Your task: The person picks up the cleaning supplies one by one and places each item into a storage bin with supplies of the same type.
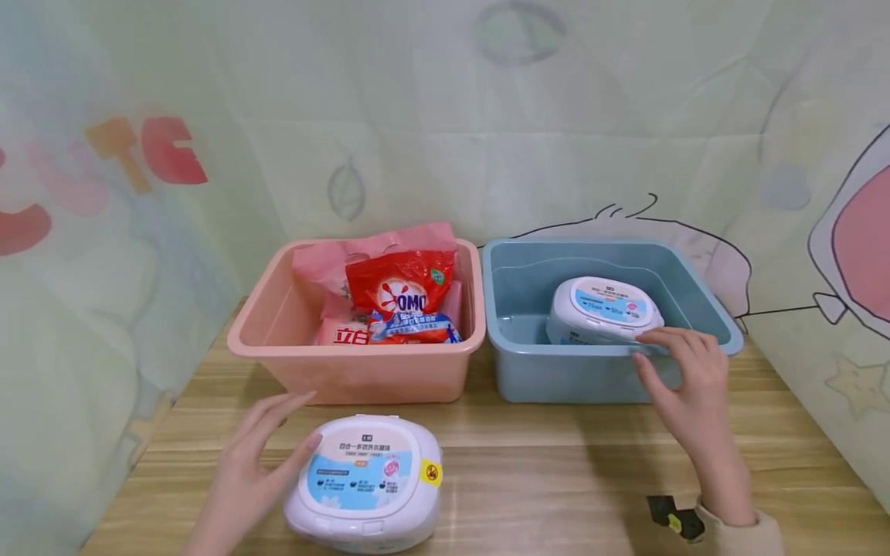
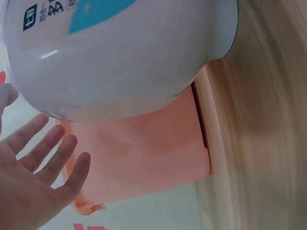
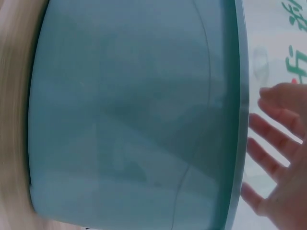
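Note:
On the table, a white oval tub of laundry pods (image 1: 361, 471) with a blue label lies near the front. My left hand (image 1: 260, 452) is at its left side, fingers apart and loosely extended; whether the thumb touches the tub I cannot tell. A second white tub of laundry pods (image 1: 608, 305) sits inside the blue bin (image 1: 556, 378). Above that bin's front rim, by the tub's right front, my right hand (image 1: 695, 378) is held with relaxed fingers. Nothing is gripped by it; the right wrist view shows its fingers (image 3: 271, 160) beside the rim.
Left of the blue bin stands a pink bin (image 1: 375, 378) holding a red OMO detergent bag (image 1: 399, 286) and pink packages (image 1: 375, 243). A printed cloth (image 1: 417, 154) hangs behind both bins. A small black object (image 1: 674, 519) is near the right sleeve.

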The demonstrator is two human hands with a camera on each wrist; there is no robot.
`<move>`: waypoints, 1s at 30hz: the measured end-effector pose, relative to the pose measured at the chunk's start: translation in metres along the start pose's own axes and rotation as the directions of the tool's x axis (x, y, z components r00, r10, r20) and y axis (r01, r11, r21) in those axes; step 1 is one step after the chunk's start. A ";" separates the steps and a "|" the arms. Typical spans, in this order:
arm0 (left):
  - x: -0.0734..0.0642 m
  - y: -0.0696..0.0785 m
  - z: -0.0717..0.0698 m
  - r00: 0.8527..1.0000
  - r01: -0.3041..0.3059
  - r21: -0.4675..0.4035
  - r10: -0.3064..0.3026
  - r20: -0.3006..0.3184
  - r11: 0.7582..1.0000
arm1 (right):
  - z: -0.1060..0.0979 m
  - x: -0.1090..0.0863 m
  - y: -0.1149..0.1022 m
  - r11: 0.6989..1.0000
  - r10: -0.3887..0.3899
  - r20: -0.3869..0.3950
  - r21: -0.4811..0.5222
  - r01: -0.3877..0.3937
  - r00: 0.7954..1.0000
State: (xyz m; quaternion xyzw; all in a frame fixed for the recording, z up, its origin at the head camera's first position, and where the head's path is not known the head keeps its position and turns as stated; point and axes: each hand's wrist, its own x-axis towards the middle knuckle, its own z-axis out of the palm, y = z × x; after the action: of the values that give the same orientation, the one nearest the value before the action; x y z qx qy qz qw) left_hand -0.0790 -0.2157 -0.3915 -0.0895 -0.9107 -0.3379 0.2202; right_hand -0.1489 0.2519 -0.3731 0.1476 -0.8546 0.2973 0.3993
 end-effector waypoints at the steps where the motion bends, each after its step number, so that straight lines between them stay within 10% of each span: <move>1: 0.000 -0.001 0.000 1.000 -0.001 -0.008 0.001 0.005 1.000 | -0.001 0.000 0.001 1.000 0.003 0.010 0.000 -0.003 1.000; 17: -0.008 -0.008 -0.007 0.985 0.071 0.044 -0.077 0.155 0.997 | -0.004 -0.003 0.003 0.999 0.031 0.083 -0.046 -0.028 0.996; 30: -0.012 -0.015 -0.004 0.969 -0.040 -0.102 0.063 0.240 0.994 | -0.004 -0.003 0.003 0.995 0.064 0.097 -0.076 -0.057 0.993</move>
State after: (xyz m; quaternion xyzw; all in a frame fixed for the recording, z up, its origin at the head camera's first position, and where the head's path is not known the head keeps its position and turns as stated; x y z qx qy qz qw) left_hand -0.0716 -0.2299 -0.4034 -0.1642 -0.9107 -0.3622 0.1114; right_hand -0.1462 0.2568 -0.3750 0.1214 -0.8879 0.2700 0.3521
